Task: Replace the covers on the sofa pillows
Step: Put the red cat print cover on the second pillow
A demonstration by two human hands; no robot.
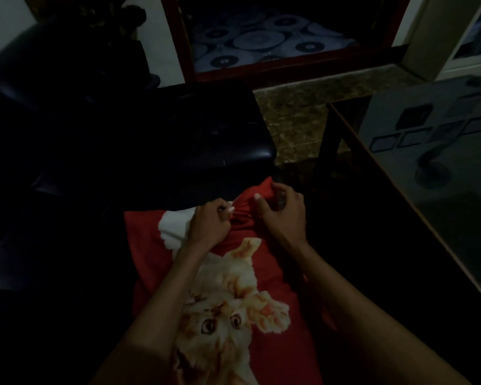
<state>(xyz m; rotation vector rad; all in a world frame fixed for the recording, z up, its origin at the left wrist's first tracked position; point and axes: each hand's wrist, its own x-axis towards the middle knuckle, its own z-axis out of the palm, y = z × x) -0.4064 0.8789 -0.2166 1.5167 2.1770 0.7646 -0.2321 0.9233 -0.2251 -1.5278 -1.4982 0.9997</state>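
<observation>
Forearms, bare, enter from the bottom edge and converge over a red cover (272, 276) printed with an orange kitten (228, 309). Left hand (208, 225): fingers (229, 209) curled, pinching a gathered fold of red fabric at the cover's far end. Right hand (282, 211): fingers curled over the far red corner, thumb pressed to the cloth, gripping it just beside the left hand; the fabric between the two hands is bunched into wrinkles. White pillow (174, 230) shows at the cover's far left, beside the left wrist, partly outside the red cloth. Cover and pillow lie lengthwise in front of the person, far end touching a black sofa (206, 134) cushion. Glass surface (442, 168) with a dark frame stands at right, well apart from the hands. Mottled floor (297, 118) lies beyond the sofa; a patterned rug (261, 43) shows at top. Lighting is dim, and the left side is too dark to read.
</observation>
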